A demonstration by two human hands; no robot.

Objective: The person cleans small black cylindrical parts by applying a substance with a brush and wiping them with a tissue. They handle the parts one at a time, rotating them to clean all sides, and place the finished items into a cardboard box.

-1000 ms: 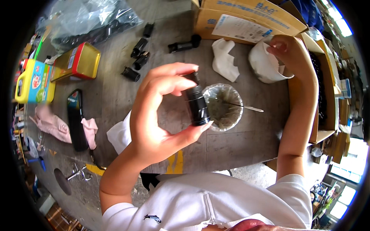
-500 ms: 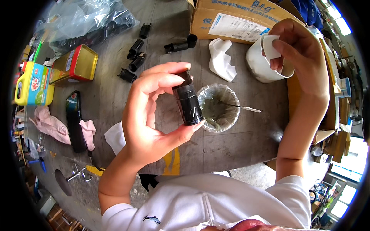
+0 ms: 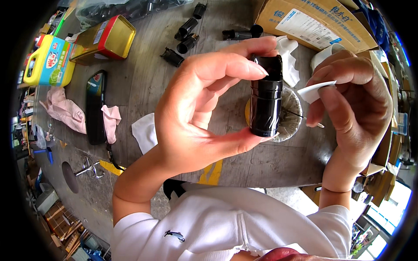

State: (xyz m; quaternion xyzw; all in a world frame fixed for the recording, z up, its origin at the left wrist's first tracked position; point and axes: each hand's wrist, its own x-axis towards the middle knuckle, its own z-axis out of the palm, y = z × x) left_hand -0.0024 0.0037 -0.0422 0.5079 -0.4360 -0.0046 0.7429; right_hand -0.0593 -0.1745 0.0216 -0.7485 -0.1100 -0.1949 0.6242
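Upright between the thumb and fingers of my left hand (image 3: 187,104) is a glossy black plastic tube (image 3: 265,106), its open end toward the far side. Just right of it, my right hand (image 3: 359,102) pinches a small folded white wipe (image 3: 314,90), apart from the tube. Below both hands stands a plastic-lined cup (image 3: 292,124) with a thin stick (image 3: 300,115) in it, partly hidden by the tube. Behind my right hand, a white pot (image 3: 321,58) shows only in part.
More black tubes (image 3: 187,28) lie at the far middle of the table. A cardboard box (image 3: 313,26) stands at the far right. On the left are a tin (image 3: 104,41), a yellow jug (image 3: 51,61), a phone (image 3: 96,108) and pink cloths (image 3: 65,108). White cloths (image 3: 146,132) lie nearby.
My right hand has come from the white pot toward the tube, carrying the white wipe. My left hand has brought the tube rightward and turned it more upright. The view has shifted.
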